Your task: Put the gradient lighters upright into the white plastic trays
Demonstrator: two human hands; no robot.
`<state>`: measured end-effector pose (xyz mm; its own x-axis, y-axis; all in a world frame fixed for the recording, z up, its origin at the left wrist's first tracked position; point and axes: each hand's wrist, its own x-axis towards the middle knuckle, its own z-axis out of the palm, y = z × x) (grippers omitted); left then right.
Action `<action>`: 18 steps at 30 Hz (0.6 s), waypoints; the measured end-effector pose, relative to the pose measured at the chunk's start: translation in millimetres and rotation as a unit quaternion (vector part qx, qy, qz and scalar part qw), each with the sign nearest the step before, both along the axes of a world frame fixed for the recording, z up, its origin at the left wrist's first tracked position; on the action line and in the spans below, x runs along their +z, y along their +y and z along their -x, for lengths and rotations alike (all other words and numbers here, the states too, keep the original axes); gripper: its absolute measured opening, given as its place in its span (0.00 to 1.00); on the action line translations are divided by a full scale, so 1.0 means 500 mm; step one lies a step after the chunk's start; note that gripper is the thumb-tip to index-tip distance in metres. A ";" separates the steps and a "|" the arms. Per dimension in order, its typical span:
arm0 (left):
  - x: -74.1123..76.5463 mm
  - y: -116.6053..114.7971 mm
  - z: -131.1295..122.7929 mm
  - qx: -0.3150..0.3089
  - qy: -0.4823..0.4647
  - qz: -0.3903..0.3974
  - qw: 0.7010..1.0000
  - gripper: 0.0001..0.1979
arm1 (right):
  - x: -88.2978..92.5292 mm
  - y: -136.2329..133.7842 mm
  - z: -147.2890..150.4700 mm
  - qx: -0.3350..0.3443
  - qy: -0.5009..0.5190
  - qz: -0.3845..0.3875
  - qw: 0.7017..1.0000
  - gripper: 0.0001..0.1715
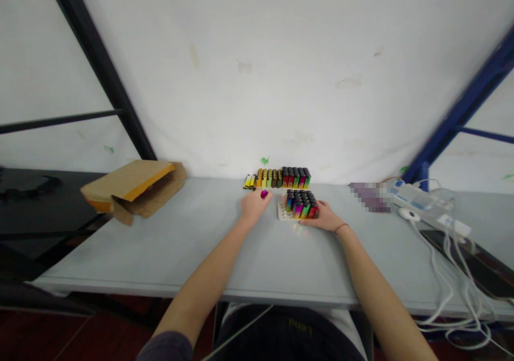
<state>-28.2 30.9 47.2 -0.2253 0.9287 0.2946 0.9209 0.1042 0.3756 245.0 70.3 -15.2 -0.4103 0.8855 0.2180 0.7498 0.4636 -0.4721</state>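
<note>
A shiny purple lighter (264, 194) is pinched in the fingers of my left hand (254, 205), just left of a white tray (283, 215) with holes. My right hand (328, 219) grips the tray's right end, its thumb along the front edge. Black-topped lighters (302, 204) in several colours stand upright in the tray, while holes at its left end are bare. Behind it, a block of black-topped lighters (296, 178) stands upright by the wall. To their left stand yellow lighters (268, 178), and a few more yellow lighters (249, 181) lean or lie beside them.
An open cardboard box (134, 187) lies at the left of the grey table (193, 259). On the right are a power strip (431, 205), tangled white cables (450, 291), a dark flat device (474, 262) and a blurred-out purple item (371, 197). A white wall backs the table.
</note>
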 end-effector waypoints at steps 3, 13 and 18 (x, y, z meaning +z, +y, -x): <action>-0.001 0.001 0.000 -0.002 0.001 0.006 1.000 0.21 | -0.001 0.001 -0.001 0.002 0.000 0.003 1.000 0.47; 0.009 0.004 0.006 0.022 -0.075 0.004 0.997 0.18 | -0.001 -0.001 0.000 -0.003 0.003 -0.009 1.000 0.50; 0.000 0.006 -0.002 -0.035 -0.134 -0.026 0.990 0.17 | 0.002 -0.001 0.001 0.001 0.005 -0.006 1.000 0.49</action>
<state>-27.4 34.1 47.4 -0.2378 0.9299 0.2807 0.7917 0.0181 0.6107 244.7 69.6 -14.3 -0.4104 0.8817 0.2325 0.7444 0.4712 -0.4731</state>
